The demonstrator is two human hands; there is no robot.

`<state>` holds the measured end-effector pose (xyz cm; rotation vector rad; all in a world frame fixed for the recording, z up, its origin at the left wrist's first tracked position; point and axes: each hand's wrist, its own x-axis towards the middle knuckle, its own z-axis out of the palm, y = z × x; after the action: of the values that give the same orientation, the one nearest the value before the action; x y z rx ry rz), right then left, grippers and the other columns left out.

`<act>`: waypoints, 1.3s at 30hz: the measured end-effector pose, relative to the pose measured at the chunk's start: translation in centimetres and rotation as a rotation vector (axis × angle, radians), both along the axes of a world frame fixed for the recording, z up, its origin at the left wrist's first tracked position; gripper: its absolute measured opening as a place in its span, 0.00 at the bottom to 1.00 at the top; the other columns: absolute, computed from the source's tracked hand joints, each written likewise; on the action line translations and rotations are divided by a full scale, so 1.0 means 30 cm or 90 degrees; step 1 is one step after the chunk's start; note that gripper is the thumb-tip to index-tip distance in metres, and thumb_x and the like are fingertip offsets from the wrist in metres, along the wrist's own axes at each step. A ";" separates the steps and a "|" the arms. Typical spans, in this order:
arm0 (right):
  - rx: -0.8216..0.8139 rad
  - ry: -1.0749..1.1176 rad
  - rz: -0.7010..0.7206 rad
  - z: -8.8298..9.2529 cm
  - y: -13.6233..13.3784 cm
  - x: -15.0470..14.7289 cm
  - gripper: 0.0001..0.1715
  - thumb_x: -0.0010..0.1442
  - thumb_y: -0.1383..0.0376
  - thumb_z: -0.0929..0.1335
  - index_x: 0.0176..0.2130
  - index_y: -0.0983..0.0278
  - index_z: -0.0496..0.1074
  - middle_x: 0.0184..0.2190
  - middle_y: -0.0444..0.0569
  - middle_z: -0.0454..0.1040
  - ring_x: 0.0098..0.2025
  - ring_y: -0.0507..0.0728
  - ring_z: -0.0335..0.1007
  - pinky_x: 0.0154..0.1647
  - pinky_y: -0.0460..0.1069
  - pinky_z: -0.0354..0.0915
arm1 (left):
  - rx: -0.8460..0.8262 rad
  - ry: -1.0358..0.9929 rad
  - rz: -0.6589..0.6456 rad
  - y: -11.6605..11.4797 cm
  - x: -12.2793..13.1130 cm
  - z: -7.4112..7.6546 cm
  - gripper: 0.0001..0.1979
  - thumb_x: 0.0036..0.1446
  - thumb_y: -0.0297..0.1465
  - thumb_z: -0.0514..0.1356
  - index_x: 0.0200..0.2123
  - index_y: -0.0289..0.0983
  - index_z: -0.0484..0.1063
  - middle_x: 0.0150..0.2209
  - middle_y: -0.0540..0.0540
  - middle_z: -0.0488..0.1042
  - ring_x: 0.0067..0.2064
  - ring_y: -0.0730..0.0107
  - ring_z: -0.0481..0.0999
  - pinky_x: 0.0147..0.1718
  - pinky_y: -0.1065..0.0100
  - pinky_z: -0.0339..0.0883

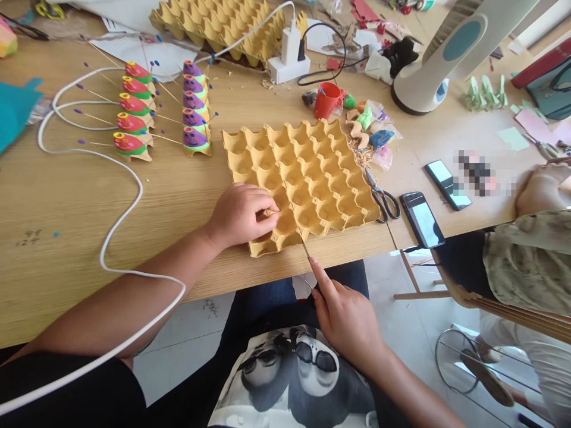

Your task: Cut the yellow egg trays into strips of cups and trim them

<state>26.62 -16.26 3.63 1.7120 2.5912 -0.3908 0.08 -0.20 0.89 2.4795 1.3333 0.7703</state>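
Yellow egg tray (307, 172), left hand (244, 215) pinching it, two phones (422, 219), one cup (329, 101)

I am looking down at a long bench (173, 252) of pale, straight-grained wood, its front edge slanting across my view and a dark seam dividing its top on the right. Beneath it, light-coloured floor tiles (401, 345) are showing thin joint lines. To my right, a wooden chair (530, 321) is standing close to the bench, its slats angling outward. Soft, bright light is spreading over everything, paling the bench's far right side and leaving only faint shadows.
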 end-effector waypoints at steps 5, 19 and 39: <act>0.030 0.038 -0.006 -0.015 -0.016 0.011 0.35 0.74 0.66 0.60 0.76 0.63 0.52 0.30 0.43 0.79 0.27 0.55 0.75 0.27 0.49 0.59 | -0.002 -0.004 -0.002 0.001 -0.001 0.001 0.10 0.60 0.34 0.61 0.29 0.39 0.80 0.29 0.48 0.81 0.32 0.63 0.76 0.36 0.60 0.63; 0.095 0.097 -0.004 -0.005 0.015 -0.008 0.36 0.75 0.66 0.59 0.77 0.65 0.48 0.34 0.46 0.81 0.30 0.56 0.76 0.29 0.49 0.65 | -0.007 0.009 0.001 0.000 -0.002 0.001 0.11 0.60 0.35 0.60 0.30 0.40 0.80 0.30 0.48 0.81 0.34 0.62 0.77 0.38 0.59 0.64; 0.067 -0.029 -0.032 -0.009 0.044 -0.069 0.41 0.74 0.67 0.60 0.79 0.61 0.44 0.31 0.44 0.79 0.28 0.53 0.73 0.28 0.46 0.63 | -0.009 0.005 0.002 -0.002 0.001 0.008 0.10 0.60 0.35 0.60 0.30 0.40 0.80 0.29 0.49 0.81 0.34 0.62 0.77 0.37 0.59 0.64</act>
<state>24.55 -14.92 3.35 1.7974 2.5852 -0.2167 0.11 -0.25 1.14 2.4727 1.3401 0.7503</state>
